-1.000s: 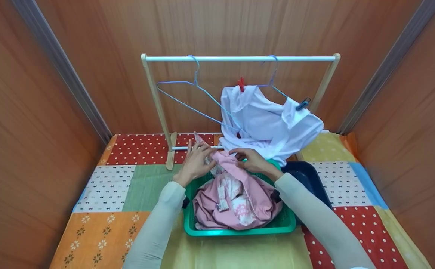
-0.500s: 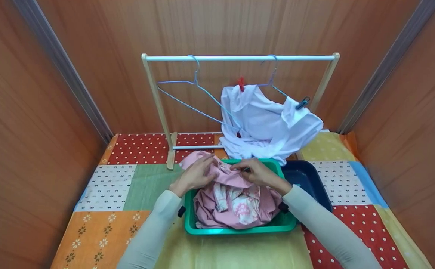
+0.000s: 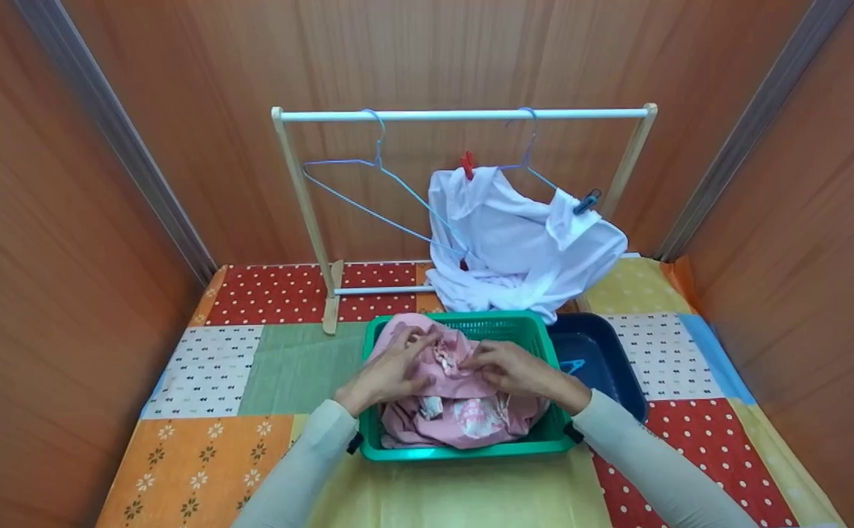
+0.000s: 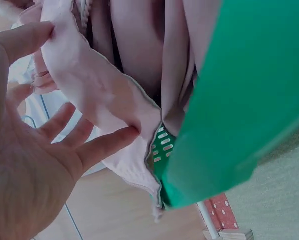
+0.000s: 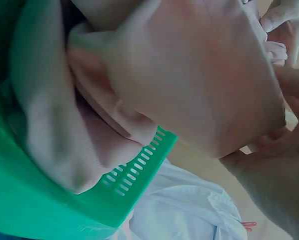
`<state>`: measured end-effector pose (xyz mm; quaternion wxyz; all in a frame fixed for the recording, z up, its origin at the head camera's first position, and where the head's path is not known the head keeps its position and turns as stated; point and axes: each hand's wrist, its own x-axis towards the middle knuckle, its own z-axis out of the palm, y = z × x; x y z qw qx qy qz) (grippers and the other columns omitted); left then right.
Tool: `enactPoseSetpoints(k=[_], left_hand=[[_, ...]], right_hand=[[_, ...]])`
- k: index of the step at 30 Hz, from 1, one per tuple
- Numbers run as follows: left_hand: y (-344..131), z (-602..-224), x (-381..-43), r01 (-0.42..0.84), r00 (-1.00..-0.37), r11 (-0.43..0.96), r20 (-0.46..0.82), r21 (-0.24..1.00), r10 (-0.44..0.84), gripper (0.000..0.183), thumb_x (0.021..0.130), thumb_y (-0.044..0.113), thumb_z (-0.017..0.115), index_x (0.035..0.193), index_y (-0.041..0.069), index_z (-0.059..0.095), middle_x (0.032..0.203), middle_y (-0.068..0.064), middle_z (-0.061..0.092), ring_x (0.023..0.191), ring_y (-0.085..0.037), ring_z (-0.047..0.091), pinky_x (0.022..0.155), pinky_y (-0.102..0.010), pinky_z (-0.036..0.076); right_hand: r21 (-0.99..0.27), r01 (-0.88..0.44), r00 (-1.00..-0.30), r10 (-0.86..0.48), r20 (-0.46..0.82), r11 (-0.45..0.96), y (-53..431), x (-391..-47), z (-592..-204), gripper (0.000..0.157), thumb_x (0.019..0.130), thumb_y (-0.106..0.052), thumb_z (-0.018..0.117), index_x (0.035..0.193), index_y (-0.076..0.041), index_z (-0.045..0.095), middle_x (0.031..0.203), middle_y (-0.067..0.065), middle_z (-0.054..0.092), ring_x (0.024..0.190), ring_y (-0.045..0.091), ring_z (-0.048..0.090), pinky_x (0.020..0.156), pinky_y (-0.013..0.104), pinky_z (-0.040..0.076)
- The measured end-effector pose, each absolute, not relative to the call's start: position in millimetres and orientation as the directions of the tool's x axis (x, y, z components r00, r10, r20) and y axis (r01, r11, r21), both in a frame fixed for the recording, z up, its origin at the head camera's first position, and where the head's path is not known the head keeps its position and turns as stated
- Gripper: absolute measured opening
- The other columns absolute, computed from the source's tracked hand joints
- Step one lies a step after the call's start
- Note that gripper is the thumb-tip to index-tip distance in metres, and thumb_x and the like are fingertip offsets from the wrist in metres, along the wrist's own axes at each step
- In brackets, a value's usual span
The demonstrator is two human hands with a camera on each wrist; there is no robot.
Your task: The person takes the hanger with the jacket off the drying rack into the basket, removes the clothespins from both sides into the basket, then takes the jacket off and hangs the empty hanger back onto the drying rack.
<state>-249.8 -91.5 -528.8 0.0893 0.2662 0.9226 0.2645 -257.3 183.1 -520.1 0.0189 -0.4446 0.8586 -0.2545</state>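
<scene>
A pink garment (image 3: 464, 392) with white printed patches lies bunched in a green basket (image 3: 471, 455). My left hand (image 3: 398, 367) is spread over its left part. In the left wrist view, its thumb and a mostly straight finger (image 4: 109, 145) press on the pink cloth (image 4: 97, 90). My right hand (image 3: 515, 367) pinches a gathered fold near the middle of the garment. Seen from the right wrist, a broad flap of pink cloth (image 5: 189, 75) partly hides the fingers of that hand (image 5: 284, 150). The garment's kind cannot be made out in its folds.
Behind stands a drying rack (image 3: 464, 115) with a bare blue hanger (image 3: 353, 202). A white garment (image 3: 515, 227) hangs beside it, held by a red clothespin (image 3: 468, 165) and a dark one (image 3: 587, 202). A navy tray (image 3: 603, 367) with a light-blue clip (image 3: 572, 366) sits right of the basket.
Both hands have come down and nearer with the pink cloth, from the basket's far edge to over its middle. The raised cloth now lies flatter in the basket. The light-blue clip shows more clearly.
</scene>
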Motion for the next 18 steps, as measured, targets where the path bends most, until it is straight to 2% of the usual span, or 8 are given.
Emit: enactPoseSetpoints(k=[2, 4, 7, 10, 12, 14, 18], left_hand=[[-91.0, -529.3, -247.0, 0.453, -0.833, 0.715, -0.034, 0.532, 0.552, 0.067, 0.087, 0.041, 0.061, 0.145, 0.039, 0.027, 0.155, -0.001, 0.018, 0.141, -0.028, 0.022, 0.102, -0.054, 0.04], [-90.2, -529.8, -244.3, 0.458, -0.823, 0.71, -0.048, 0.535, 0.567, 0.061, 0.087, 0.04, 0.061, 0.142, 0.036, 0.034, 0.158, 0.002, 0.014, 0.145, -0.028, 0.014, 0.106, -0.056, 0.034], [-90.7, -531.9, -239.7, 0.449, -0.816, 0.708, -0.072, 0.545, 0.573, 0.06, 0.087, 0.041, 0.06, 0.14, 0.029, 0.035, 0.154, 0.003, 0.025, 0.143, -0.025, 0.023, 0.109, -0.052, 0.032], [-90.1, -533.8, -233.3, 0.421, -0.813, 0.715, -0.117, 0.558, 0.57, 0.072, 0.084, 0.05, 0.061, 0.144, 0.028, 0.029, 0.15, 0.003, 0.033, 0.141, -0.024, 0.028, 0.109, -0.052, 0.032], [-89.2, -534.0, -227.8, 0.398, -0.812, 0.728, -0.156, 0.558, 0.563, 0.081, 0.079, 0.058, 0.062, 0.145, 0.032, 0.025, 0.152, 0.004, 0.031, 0.142, -0.025, 0.025, 0.108, -0.056, 0.031], [-87.8, -533.8, -221.8, 0.388, -0.805, 0.746, -0.195, 0.541, 0.56, 0.091, 0.073, 0.067, 0.062, 0.147, 0.037, 0.018, 0.157, 0.005, 0.02, 0.145, -0.028, 0.017, 0.107, -0.062, 0.028], [-83.0, -533.9, -210.1, 0.381, -0.793, 0.785, -0.264, 0.489, 0.549, 0.101, 0.066, 0.077, 0.058, 0.147, 0.044, 0.007, 0.159, 0.009, 0.001, 0.147, -0.031, 0.004, 0.106, -0.068, 0.021]], right_hand=[[-0.417, -0.755, -0.607, -0.78, 0.15, 0.507, 183.5, -252.0, -520.6, 0.037, 0.086, -0.004, 0.06, 0.118, -0.023, 0.065, 0.111, 0.0, 0.061, 0.102, 0.015, 0.055, 0.088, 0.033, 0.049], [-0.377, -0.742, -0.627, -0.773, 0.098, 0.554, 184.0, -245.9, -520.2, 0.036, 0.089, -0.014, 0.06, 0.123, -0.028, 0.061, 0.12, 0.001, 0.058, 0.112, 0.018, 0.051, 0.1, 0.043, 0.041], [-0.326, -0.706, -0.666, -0.746, 0.006, 0.628, 183.1, -236.2, -518.8, 0.042, 0.091, -0.033, 0.058, 0.132, -0.035, 0.05, 0.137, 0.002, 0.049, 0.13, 0.024, 0.04, 0.108, 0.059, 0.025], [-0.308, -0.648, -0.702, -0.703, -0.116, 0.697, 183.1, -224.3, -516.3, 0.058, 0.087, -0.054, 0.055, 0.14, -0.04, 0.036, 0.15, 0.001, 0.035, 0.141, 0.027, 0.027, 0.109, 0.067, 0.014], [-0.308, -0.626, -0.702, -0.69, -0.178, 0.716, 182.7, -217.5, -514.6, 0.072, 0.081, -0.065, 0.054, 0.143, -0.041, 0.029, 0.155, 0.001, 0.027, 0.144, 0.03, 0.02, 0.108, 0.069, 0.013], [-0.315, -0.609, -0.695, -0.681, -0.229, 0.728, 182.2, -211.8, -513.9, 0.084, 0.073, -0.074, 0.054, 0.145, -0.042, 0.022, 0.157, 0.0, 0.019, 0.145, 0.031, 0.014, 0.108, 0.069, 0.014], [-0.323, -0.602, -0.682, -0.681, -0.267, 0.73, 180.8, -204.7, -518.4, 0.097, 0.066, -0.08, 0.054, 0.146, -0.043, 0.015, 0.159, 0.001, 0.011, 0.146, 0.034, 0.008, 0.107, 0.068, 0.017]])
